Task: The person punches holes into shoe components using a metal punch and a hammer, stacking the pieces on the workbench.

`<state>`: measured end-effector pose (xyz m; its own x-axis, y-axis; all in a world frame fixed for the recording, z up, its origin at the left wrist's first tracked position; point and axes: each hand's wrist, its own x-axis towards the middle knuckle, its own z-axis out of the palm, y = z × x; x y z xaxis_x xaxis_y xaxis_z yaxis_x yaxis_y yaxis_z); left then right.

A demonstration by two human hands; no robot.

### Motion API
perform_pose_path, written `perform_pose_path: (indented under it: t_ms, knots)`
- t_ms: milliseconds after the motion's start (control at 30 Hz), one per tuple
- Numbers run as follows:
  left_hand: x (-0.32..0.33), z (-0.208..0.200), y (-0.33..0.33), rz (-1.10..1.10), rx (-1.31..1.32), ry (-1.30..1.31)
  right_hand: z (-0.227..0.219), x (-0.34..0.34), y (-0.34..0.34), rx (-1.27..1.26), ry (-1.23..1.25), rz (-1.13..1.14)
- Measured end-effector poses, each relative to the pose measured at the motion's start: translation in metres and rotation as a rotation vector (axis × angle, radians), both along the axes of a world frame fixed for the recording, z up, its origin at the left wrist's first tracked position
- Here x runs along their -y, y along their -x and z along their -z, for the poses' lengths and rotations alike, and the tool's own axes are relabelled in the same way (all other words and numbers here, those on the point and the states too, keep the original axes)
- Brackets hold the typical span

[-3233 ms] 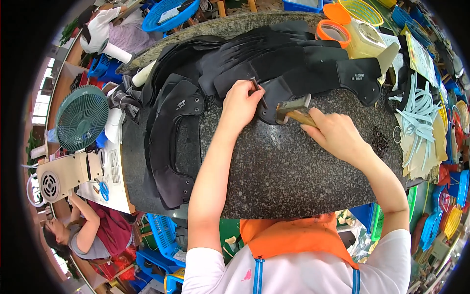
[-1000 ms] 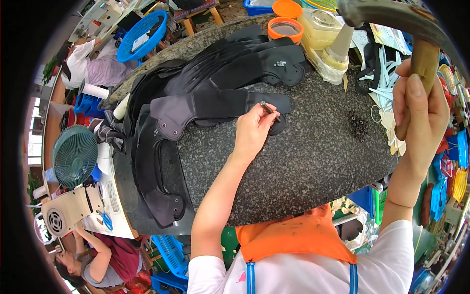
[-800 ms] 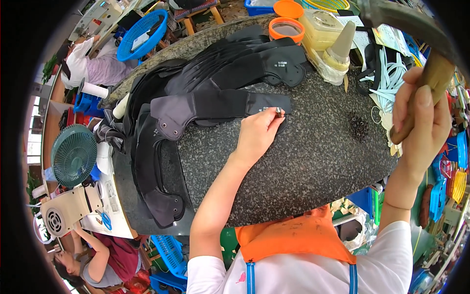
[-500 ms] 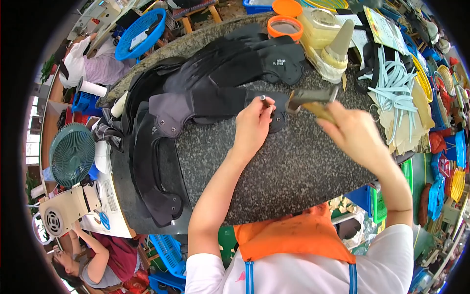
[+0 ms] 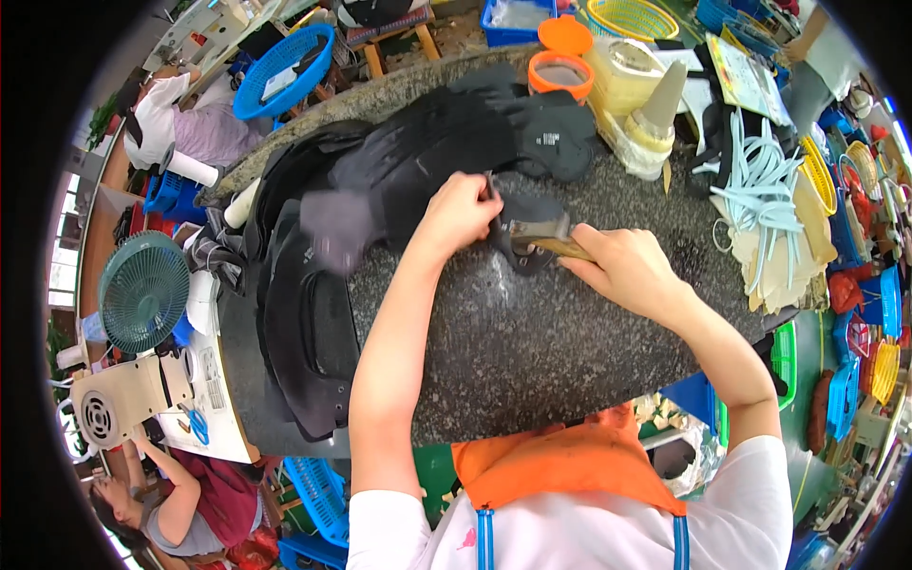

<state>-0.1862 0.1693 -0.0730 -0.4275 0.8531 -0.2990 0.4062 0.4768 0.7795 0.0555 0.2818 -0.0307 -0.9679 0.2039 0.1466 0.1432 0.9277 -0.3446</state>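
My right hand [image 5: 627, 271] is closed round the wooden handle of a hammer [image 5: 541, 231]. The hammer's metal head is down over the end of a black padded piece [image 5: 532, 211] with eyelets, on the stone slab. Pinched fingers of my left hand [image 5: 461, 211] grip that black piece near its end. Something dark stands up at the fingertips, too blurred to tell whether it is the piece's edge or a tool. The piece's grey-purple far end [image 5: 337, 230] is smeared by motion. A heap of similar black pieces [image 5: 427, 123] lies just behind.
The speckled stone slab [image 5: 541, 351] carries more black pieces [image 5: 285, 332] at its left. Far right on it are a yellowish tub [image 5: 625, 66], a cone [image 5: 660, 100], an orange jar [image 5: 560, 74] and pale blue straps [image 5: 765, 180]. A green fan [image 5: 144, 290] and a co-worker [image 5: 180, 494] are at left.
The hammer has come down and left from its raised place onto the black piece's end. My left hand has moved left and slightly up; the metal rod it held no longer shows clearly. The piece has shifted.
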Motion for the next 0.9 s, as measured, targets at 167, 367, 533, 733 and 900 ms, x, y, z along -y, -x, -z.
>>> perform_pose_path:
  t_ms: [167,367,533,733,900]
  knots:
    - [0.081,-0.032,-0.028,-0.531,-0.802,-0.514,0.02,-0.065,-0.007,-0.199,0.19,-0.01]
    - [0.201,0.031,0.091,-1.057,-0.524,-0.562,0.017,-0.05,0.023,-0.248,0.47,0.065]
    - [0.147,-0.004,0.042,-0.903,-0.654,-0.808,-0.024,-0.059,-0.042,-0.173,0.333,0.175]
    - [0.074,-0.011,-0.039,-0.547,0.141,-0.629,-0.047,-0.053,-0.045,-0.099,0.25,0.205]
    - [0.064,0.024,-0.033,-0.557,0.179,-0.553,-0.06,-0.051,-0.039,0.013,0.092,0.212]
